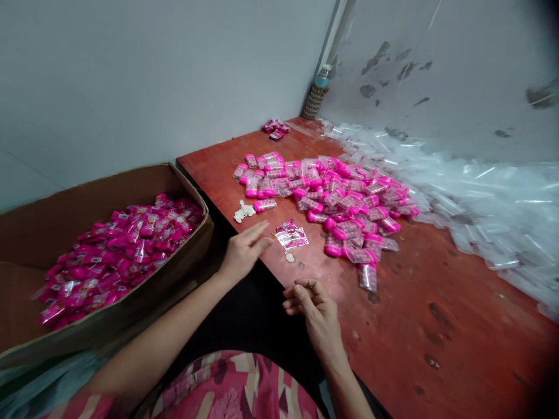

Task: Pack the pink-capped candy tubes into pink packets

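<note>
My left hand (245,250) is open at the near edge of the red table, its fingers stretched toward a flat pink printed wrapper (292,234). Nothing shows in it. My right hand (318,314) hovers by the table edge, fingers curled and thumb against them, with no object visible in them. Beyond the hands lies a heap of small clear plastic bottles with bright pink caps (345,198), filled with pinkish beads or candies. One such bottle (265,205) lies apart beside a crumpled whitish lump (244,211).
At left stands a cardboard box (192,189) holding many pink wrapped packets (131,238). Clear empty plastic sleeves or tubes (463,192) pile along the right wall. A few pink packets (276,128) and a bottle in a woven holder (315,99) are at the far corner.
</note>
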Demonstrator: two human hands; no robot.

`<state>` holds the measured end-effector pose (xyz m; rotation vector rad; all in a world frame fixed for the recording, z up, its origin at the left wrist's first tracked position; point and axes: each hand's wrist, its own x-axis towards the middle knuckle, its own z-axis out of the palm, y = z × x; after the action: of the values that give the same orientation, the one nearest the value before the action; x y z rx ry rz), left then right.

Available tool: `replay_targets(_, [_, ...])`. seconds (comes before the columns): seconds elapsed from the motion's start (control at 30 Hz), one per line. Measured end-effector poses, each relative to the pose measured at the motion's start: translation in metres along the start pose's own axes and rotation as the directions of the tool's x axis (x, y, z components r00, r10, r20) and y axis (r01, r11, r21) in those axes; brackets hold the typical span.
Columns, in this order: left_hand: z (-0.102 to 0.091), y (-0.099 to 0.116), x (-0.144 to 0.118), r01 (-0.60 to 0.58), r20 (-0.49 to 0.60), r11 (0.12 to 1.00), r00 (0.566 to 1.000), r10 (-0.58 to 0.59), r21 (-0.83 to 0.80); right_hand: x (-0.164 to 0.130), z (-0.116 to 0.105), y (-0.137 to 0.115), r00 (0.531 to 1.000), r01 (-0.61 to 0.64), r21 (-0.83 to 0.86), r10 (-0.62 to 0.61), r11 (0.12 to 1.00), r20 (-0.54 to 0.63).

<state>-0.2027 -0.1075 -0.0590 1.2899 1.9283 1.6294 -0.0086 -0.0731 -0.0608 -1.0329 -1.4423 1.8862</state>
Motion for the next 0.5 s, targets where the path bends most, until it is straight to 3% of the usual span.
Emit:
replay_targets(0.03, [0.013, -0.004, 0.009, -0.108, 0.126, 0.981, 0.988, 0.088, 0.159, 0.001, 0.0, -0.001, 1.0, 0.001, -0.026, -0.001, 1.0, 0.005])
replay_targets(0.1, [0.036, -0.012, 0.024, -0.257, 0.286, 0.892, 0.946, 0.153, 0.373, 0.001, -0.003, -0.003, 1.0, 0.012, -0.086, -0.011, 0.996, 0.014])
replay_targets(0.2, [0.055, -0.021, 0.036, -0.327, 0.374, 0.83, 0.914, 0.156, 0.452, 0.002, -0.01, -0.007, 1.0, 0.013, -0.161, -0.011, 0.987, 0.013])
replay_targets(0.4, [0.058, -0.023, 0.027, -0.169, 0.24, 0.943, 0.966, 0.1, 0.288, 0.015, -0.023, -0.008, 0.996, 0.063, -0.19, -0.072, 0.98, -0.045])
replay_targets(0.5, [0.061, -0.014, 0.018, -0.104, 0.151, 0.978, 0.985, 0.077, 0.18, 0.032, -0.022, -0.012, 0.98, 0.121, -0.076, -0.132, 0.99, -0.15])
